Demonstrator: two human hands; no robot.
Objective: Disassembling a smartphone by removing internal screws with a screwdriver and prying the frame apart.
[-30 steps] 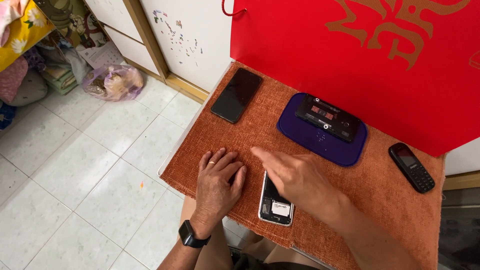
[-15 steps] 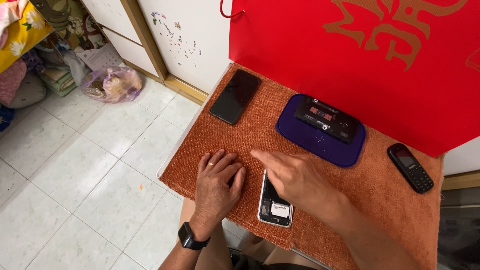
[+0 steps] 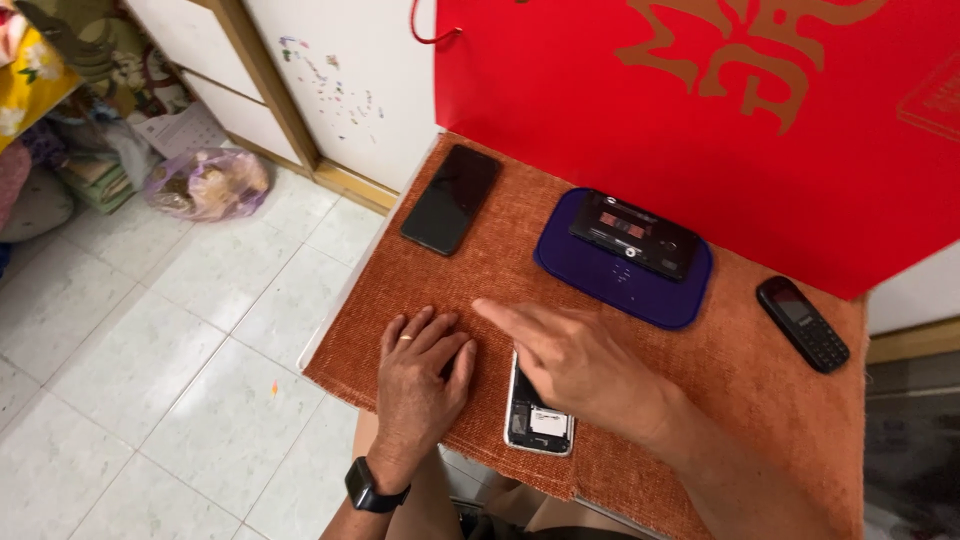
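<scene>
**Head view: opened white phone under the right hand on the rust-brown mat**

Head view, looking down. Landmark: the opened white phone [image 3: 537,420], back cover off and internals exposed, lying flat at the near edge of the rust-brown mat [image 3: 740,380].

The right hand [image 3: 570,360] lies over the phone's upper half, fingers extended and unclenched, index pointing away toward the left; whether it presses the phone cannot be told. The left hand [image 3: 420,375] rests palm-down on the mat just left of the phone, fingers spread, gripping nothing.

Beyond the phone sits a purple pad [image 3: 625,275] carrying a black device [image 3: 635,235]. Far left of it lies a black smartphone [image 3: 452,198]; to the right, well apart, a small black keypad phone [image 3: 802,323].

Judgement: the opened phone is light, rigid, smooth-edged; its exposed parts look fragile. Best held by the long side edges.
</scene>
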